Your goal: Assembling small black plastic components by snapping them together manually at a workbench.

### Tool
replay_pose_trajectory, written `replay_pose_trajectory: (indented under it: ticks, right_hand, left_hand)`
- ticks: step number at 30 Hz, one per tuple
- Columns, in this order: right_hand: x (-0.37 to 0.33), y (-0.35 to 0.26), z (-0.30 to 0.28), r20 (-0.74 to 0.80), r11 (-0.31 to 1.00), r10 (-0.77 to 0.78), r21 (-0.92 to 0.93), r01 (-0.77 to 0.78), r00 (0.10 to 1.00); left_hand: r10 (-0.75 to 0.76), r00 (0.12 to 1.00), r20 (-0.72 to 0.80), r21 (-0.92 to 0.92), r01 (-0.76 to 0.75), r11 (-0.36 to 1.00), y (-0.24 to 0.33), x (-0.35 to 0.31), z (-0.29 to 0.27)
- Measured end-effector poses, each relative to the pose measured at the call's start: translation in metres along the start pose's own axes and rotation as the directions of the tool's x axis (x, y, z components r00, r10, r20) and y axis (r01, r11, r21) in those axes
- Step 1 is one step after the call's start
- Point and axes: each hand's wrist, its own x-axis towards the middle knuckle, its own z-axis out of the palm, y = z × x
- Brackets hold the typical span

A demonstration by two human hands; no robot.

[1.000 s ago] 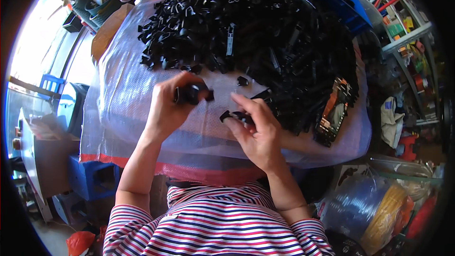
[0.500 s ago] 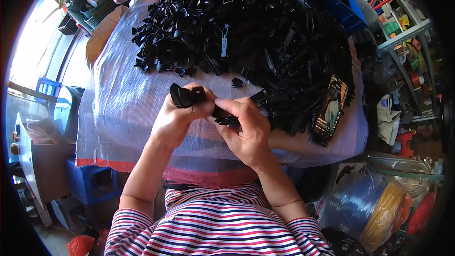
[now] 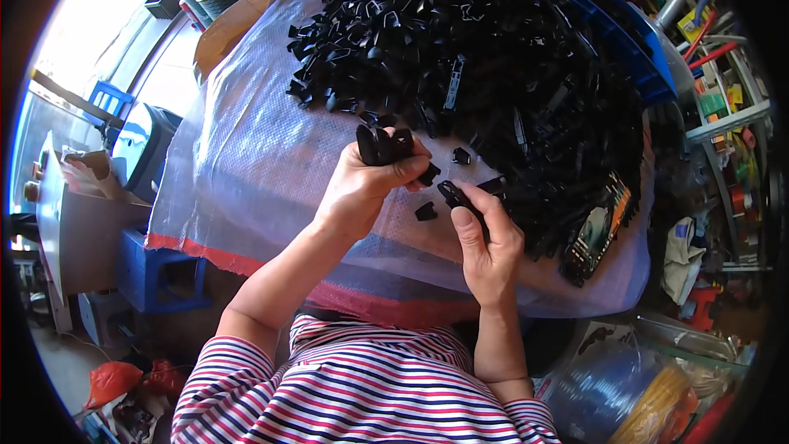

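We count one left hand (image 3: 362,185) and one right hand (image 3: 491,255). The left grip has several black pieces (image 3: 384,146), bunched too tightly for us to number; the right has at least one dark piece (image 3: 453,194). Between the hands and the heap we find one loose piece (image 3: 461,156) and a second loose piece (image 3: 426,211). We tally one heap (image 3: 509,41), its pieces beyond counting, one woven sheet (image 3: 263,156) and one phone-like slab (image 3: 593,232).
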Motion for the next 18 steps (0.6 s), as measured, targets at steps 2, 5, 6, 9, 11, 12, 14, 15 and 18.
replay_pose_trajectory:
  ticks: [2, 5, 6, 9, 11, 12, 14, 15, 18]
  right_hand:
    - [-0.002, -0.002, 0.000, -0.029, 0.999, 0.047, 0.025, -0.046, 0.998]
    - [-0.001, -0.005, -0.001, 0.003, 0.994, 0.096, 0.044, -0.096, 0.995]
    - [0.000, -0.005, 0.000, 0.004, 0.994, 0.097, 0.045, -0.097, 0.995]
    - [0.001, -0.004, 0.000, 0.028, 0.994, 0.098, 0.038, -0.099, 0.995]
    - [0.001, -0.002, 0.000, 0.045, 0.996, 0.081, 0.025, -0.082, 0.996]
    - [0.001, -0.003, 0.001, 0.043, 0.996, 0.083, 0.024, -0.084, 0.996]
    - [0.001, -0.006, 0.003, 0.062, 0.987, 0.148, 0.060, -0.151, 0.987]
    - [0.000, -0.007, 0.007, 0.056, 0.987, 0.150, 0.055, -0.153, 0.987]
    - [-0.003, -0.002, 0.020, 0.062, 0.975, 0.196, 0.090, -0.201, 0.979]
  left_hand:
    - [0.039, 0.999, 0.002, 0.033, -0.039, 0.999, 0.000, -0.001, 0.001]
    - [0.081, 0.997, 0.013, 0.131, -0.082, 0.988, 0.001, -0.005, 0.002]
    - [0.090, 0.996, 0.005, 0.178, -0.089, 0.980, 0.003, -0.007, 0.005]
    - [0.127, 0.992, 0.008, 0.306, -0.123, 0.944, 0.007, -0.010, 0.008]
    - [0.151, 0.988, 0.026, 0.382, -0.149, 0.912, 0.008, -0.012, 0.008]
    - [0.180, 0.982, 0.055, 0.528, -0.182, 0.830, 0.009, -0.014, 0.008]
    - [0.201, 0.975, 0.097, 0.653, -0.215, 0.726, 0.009, -0.018, 0.010]
    - [0.248, 0.968, 0.047, 0.627, -0.222, 0.747, 0.007, -0.021, 0.010]
    - [0.312, 0.950, -0.024, 0.570, -0.244, 0.784, -0.003, -0.024, 0.012]
